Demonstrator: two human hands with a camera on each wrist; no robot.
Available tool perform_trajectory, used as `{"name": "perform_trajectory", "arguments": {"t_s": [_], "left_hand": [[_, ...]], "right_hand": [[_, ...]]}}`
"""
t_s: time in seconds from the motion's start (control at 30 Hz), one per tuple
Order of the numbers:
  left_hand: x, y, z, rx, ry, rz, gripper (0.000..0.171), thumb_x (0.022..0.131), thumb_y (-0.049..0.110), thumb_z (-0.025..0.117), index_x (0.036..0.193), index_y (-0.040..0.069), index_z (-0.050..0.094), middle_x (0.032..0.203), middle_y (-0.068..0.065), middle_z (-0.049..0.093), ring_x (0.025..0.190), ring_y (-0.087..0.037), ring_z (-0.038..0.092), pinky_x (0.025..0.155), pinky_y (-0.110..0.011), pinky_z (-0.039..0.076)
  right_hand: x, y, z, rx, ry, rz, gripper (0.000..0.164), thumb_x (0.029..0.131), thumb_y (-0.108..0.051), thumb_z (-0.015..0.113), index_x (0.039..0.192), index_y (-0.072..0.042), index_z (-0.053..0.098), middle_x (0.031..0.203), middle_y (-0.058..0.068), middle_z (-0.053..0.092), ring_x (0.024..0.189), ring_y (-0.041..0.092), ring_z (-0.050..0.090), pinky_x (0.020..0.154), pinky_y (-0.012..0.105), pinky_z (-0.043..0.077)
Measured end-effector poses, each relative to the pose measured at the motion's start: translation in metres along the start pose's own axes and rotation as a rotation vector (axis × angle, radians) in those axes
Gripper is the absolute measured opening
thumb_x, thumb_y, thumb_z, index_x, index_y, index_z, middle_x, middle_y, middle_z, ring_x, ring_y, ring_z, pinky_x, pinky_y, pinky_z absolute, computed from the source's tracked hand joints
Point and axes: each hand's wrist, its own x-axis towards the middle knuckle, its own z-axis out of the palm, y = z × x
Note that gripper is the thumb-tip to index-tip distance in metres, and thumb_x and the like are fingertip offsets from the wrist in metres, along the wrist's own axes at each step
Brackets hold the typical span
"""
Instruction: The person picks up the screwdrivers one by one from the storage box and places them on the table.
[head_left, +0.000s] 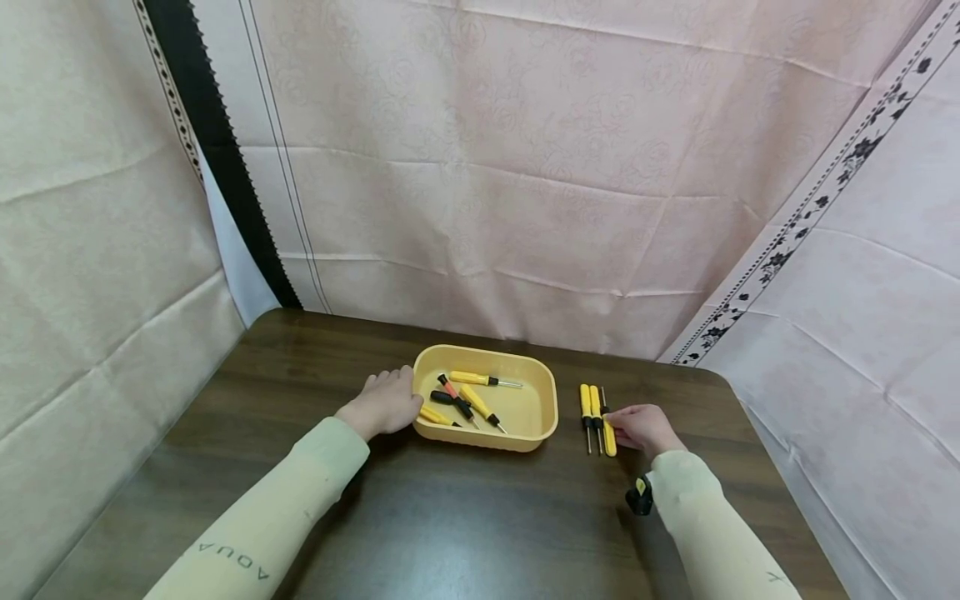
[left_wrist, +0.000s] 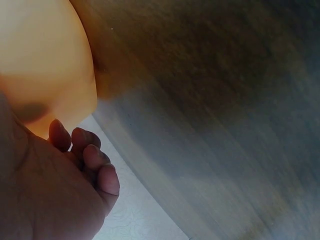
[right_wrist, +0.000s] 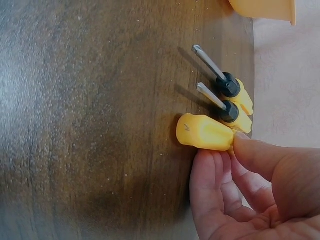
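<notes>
A yellow plastic basket [head_left: 529, 410] holds several small screwdrivers. At its left end my left hand [head_left: 385, 403] grips the rim; in the left wrist view the fingers [left_wrist: 97, 157] curl beside the basket wall [left_wrist: 50, 60], and the thumb is hidden. To the right of the basket, two yellow-handled screwdrivers [head_left: 586, 401] lie side by side with their tips toward me. Next to them my right hand [head_left: 643, 427] pinches a third screwdriver [right_wrist: 205, 132] between thumb and fingers. Its yellow handle end points toward me, its shaft the other way.
Inside the basket are yellow screwdrivers [head_left: 471, 378], a black-handled one [head_left: 442, 397] and a red and black one [head_left: 447, 386]. The brown wooden table [head_left: 465, 525] ends at a pale patterned cloth [head_left: 480, 217] behind. A black device [head_left: 639, 497] is on my right wrist.
</notes>
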Motion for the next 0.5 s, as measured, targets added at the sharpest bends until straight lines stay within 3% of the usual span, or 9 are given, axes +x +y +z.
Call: {"name": "perform_trajectory", "arguments": {"t_s": [0.5], "left_hand": [[0.0007, 0.0000, -0.0002, 0.002, -0.003, -0.003, 0.055, 0.099, 0.034, 0.040, 0.140, -0.002, 0.036, 0.125, -0.013, 0.051, 0.100, -0.025, 0.044, 0.091, -0.044, 0.031]], "right_hand": [[0.0020, 0.0009, 0.0012, 0.009, 0.010, 0.008, 0.031, 0.092, -0.015, 0.067, 0.112, 0.007, 0.066, 0.100, 0.015, 0.066, 0.081, 0.021, 0.061, 0.076, 0.037, 0.054]]}}
